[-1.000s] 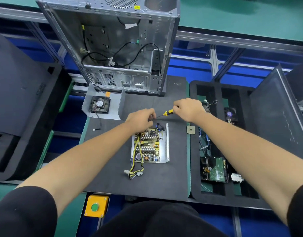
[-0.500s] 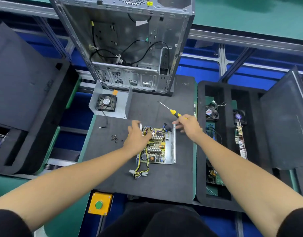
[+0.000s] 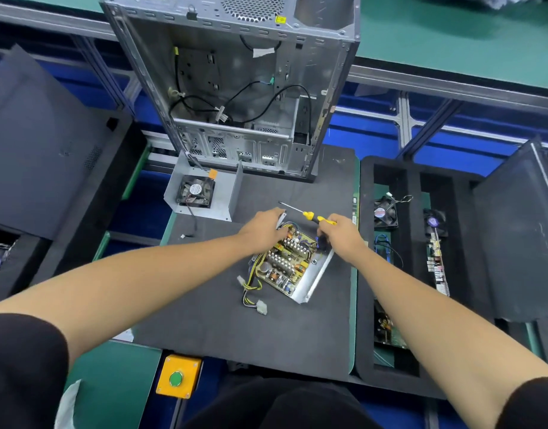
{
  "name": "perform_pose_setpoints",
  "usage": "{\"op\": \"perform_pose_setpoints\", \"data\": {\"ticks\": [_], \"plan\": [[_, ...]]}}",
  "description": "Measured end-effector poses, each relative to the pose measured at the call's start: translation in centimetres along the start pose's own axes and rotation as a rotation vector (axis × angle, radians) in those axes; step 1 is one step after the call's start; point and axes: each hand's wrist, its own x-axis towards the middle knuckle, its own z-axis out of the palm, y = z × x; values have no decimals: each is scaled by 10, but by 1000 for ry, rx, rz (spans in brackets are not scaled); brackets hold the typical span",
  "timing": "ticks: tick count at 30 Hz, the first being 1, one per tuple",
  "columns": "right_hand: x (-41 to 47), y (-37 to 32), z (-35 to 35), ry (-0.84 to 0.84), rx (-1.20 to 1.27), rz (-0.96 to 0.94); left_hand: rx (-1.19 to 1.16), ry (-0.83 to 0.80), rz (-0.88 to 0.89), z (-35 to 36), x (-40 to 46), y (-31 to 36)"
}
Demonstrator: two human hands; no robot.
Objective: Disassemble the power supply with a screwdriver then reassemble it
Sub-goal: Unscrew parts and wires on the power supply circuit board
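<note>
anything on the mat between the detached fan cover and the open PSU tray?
Head view: the left hand reaches across that stretch, gripping the power supply tray at its far corner. The fan cover stands apart; its black lead trails onto the mat.

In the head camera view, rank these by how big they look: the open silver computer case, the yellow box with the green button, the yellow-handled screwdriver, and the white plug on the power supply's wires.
1. Silver computer case
2. Yellow button box
3. Yellow-handled screwdriver
4. White plug

Both hands on open power supply (image 3: 292,264), right hand (image 3: 340,235) gripping screwdriver (image 3: 309,215)
</note>
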Motion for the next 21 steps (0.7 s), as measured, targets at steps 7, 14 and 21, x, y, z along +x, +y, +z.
{"op": "perform_pose_setpoints", "data": {"ticks": [7,14,21], "plan": [[-4,1,-11,40,-172,69,27,-136,137,-18,24,16],[-3,0,-7,107,-284,59,-135,-126,28,-10,-14,-12],[-1,1,-6,61,-266,103,112,-240,-46,-11,-45,-31]]}}
